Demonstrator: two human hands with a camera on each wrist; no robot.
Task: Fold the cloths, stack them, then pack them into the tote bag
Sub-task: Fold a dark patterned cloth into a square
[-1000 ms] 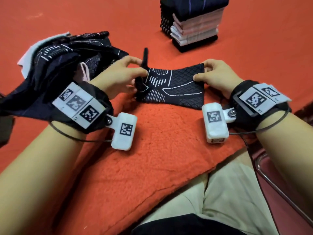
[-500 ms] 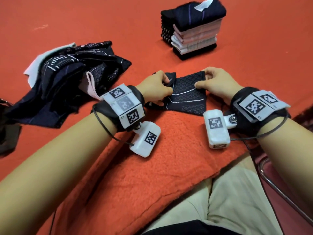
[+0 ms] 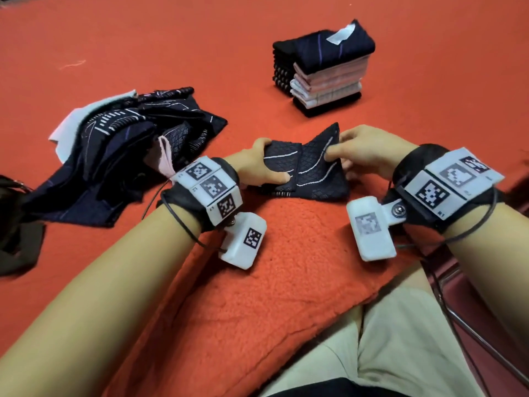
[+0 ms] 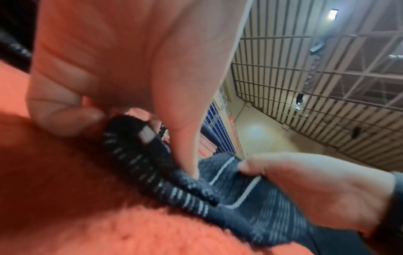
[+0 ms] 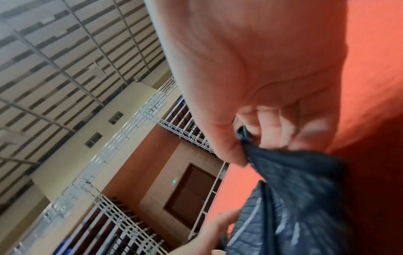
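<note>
folding the dark patterned cloth shut, right half over left.
my left hand pins its left half flat near the orange blanket's front edge; my right hand pinches the raised right edge, crease running away from me between them.

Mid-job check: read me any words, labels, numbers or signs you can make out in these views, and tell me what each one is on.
No text reads clearly.
Wrist bands: square black-and-white code tags; the tiny characters beside them are too small to read.
White label on the folded stack: shows no print.
Small green sign on the brown wall, right wrist view: too blurred to read.
Dark cloth, held by left hand and right hand: white lines only, no lettering.
</note>
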